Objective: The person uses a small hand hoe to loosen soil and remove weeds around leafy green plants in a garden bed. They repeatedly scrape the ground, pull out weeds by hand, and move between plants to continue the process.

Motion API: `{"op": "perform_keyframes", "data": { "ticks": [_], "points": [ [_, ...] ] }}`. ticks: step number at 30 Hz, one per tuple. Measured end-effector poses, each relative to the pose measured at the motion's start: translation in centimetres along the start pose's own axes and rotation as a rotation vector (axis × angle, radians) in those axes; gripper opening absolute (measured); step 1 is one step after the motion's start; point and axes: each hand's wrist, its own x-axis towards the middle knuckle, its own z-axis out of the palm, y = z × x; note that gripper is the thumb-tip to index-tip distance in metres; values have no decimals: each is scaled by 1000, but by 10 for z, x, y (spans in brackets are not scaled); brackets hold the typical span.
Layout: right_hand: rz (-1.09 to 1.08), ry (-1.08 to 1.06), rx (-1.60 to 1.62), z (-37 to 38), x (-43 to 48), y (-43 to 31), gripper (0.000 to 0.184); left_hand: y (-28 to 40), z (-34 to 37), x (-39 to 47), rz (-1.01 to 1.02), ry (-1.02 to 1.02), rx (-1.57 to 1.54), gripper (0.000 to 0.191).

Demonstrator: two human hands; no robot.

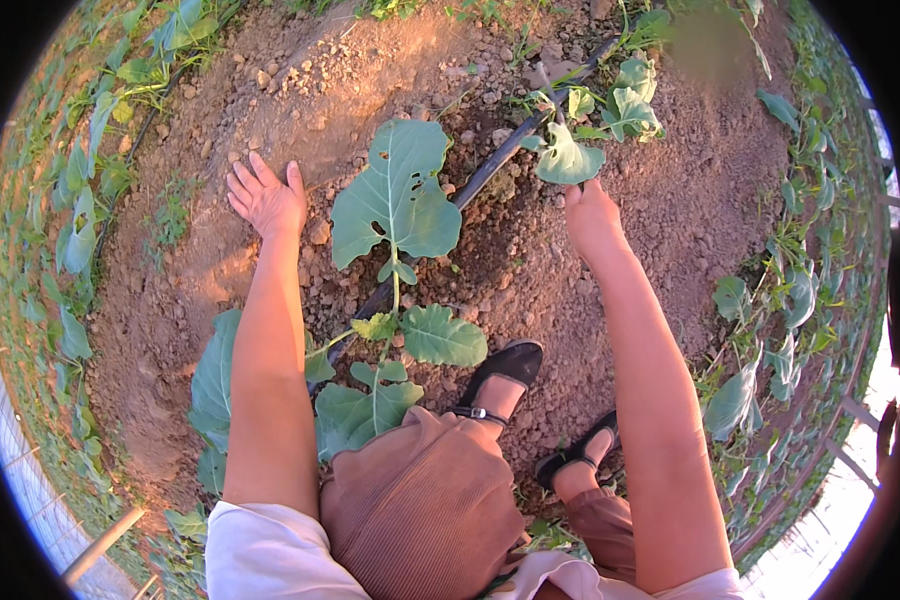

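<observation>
My left hand (268,198) is open over the bare soil, fingers spread and holding nothing. To its right stands a young leafy brassica plant, its broad leaf (397,191) pierced by several holes. My right hand (594,217) is at the lower edge of a smaller pale-green leaf (568,159), its fingertips partly hidden beneath it, so what it grips is unclear. Beyond that leaf a thin grey rod-like piece (552,94) sticks up, in line with my right hand. A black drip-irrigation hose (495,161) runs diagonally between my hands.
My black shoes (514,364) are on the soil below the hose. More brassica rows line the left (79,232) and right (799,300) sides. Clods (319,231) lie around the hose. A wooden pole (105,541) stands at the lower left, near netting or fencing.
</observation>
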Motion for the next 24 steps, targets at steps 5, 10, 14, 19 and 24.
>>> {"op": "perform_keyframes", "data": {
  "ticks": [5, 10, 14, 19, 24],
  "points": [
    [-7, -128, -142, 4, -24, -8, 39, 2, -1, 0, -8, 17, -23, 72],
    [-59, -199, -43, -12, -42, -6, 39, 2, 1, -2, -6, 53, 4, 71],
    [-67, -145, 13, -24, -47, -22, 38, -4, 2, -3, 1, 106, -2, 70],
    [87, 160, 115, -12, 11, -19, 39, 1, 1, -3, 24, 149, -16, 71],
    [64, 83, 203, 26, 51, -16, 48, 6, 6, -3, 38, 172, -18, 72]
  ]
}}
